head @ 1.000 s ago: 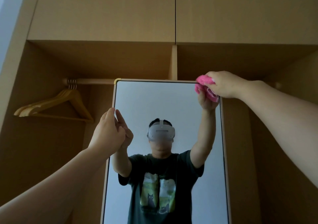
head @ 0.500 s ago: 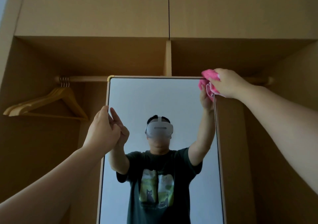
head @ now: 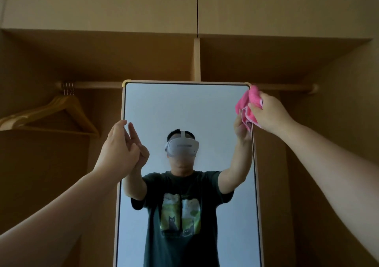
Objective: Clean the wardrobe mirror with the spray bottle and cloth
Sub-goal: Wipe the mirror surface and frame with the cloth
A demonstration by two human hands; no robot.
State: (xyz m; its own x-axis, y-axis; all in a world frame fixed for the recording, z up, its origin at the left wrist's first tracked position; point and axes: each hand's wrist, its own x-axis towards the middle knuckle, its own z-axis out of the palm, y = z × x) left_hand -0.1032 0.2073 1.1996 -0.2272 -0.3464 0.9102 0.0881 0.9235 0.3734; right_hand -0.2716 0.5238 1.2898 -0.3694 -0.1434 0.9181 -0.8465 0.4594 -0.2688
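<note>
Cloth at mirror's top-right corner, rt hand wiping.
Rt hand [head: 268,112] grips bunched pink cloth [head: 247,106] vs glass at mirror [head: 184,110] right edge, just under top corner. Lt hand [head: 118,147] w/ nothing in it, fingers loosely spread, at mirror's left edge. Hangers [head: 51,114] on rail [head: 92,85], left of mirror.

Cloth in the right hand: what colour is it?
Pink. The cloth is bunched in the right hand at the mirror's top right corner, in the head view.
</note>
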